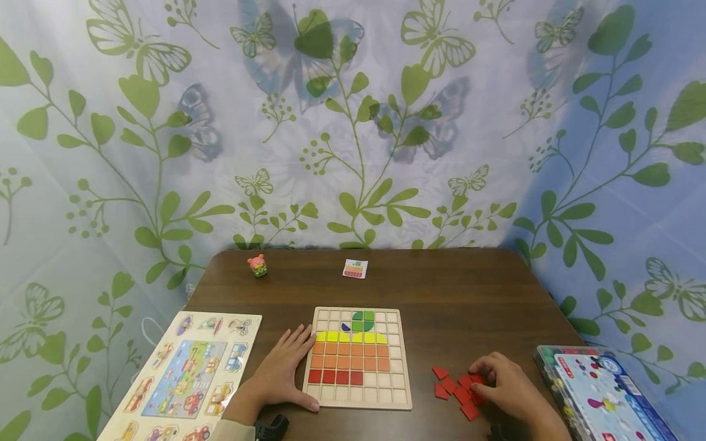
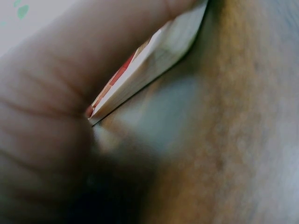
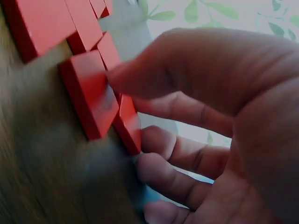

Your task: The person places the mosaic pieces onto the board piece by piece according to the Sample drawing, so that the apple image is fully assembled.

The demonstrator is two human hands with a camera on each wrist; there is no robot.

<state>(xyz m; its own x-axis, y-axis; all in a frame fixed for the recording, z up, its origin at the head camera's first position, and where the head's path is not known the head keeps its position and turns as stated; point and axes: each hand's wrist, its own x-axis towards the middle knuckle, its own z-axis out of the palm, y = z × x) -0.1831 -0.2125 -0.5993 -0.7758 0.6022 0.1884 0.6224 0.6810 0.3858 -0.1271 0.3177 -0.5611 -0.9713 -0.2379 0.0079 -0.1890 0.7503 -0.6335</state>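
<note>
A square wooden grid board [image 1: 375, 395] lies on the table, holding green pieces, a blue piece, a yellow row, orange rows and several red tiles. At the board's left edge rests my left hand [image 1: 281, 370], fingers extended along the side and thumb at the front-left corner. In the left wrist view the thumb [image 2: 60, 79] covers part of the board's edge [image 2: 140, 77]. Beside the board on the right lie several loose red tiles [image 1: 461, 395]. My right hand [image 1: 510, 386] is over them, fingers loosely bent; its thumb [image 3: 135, 79] touches a red tile [image 3: 91, 95].
A picture puzzle board [image 1: 184, 380] lies at the left. A boxed set [image 1: 601, 392] stands at the right edge. Toward the back are a small pink-and-green figurine [image 1: 257, 265] and a small pattern card [image 1: 355, 269]. A leaf-patterned curtain [image 1: 353, 122] hangs behind the table.
</note>
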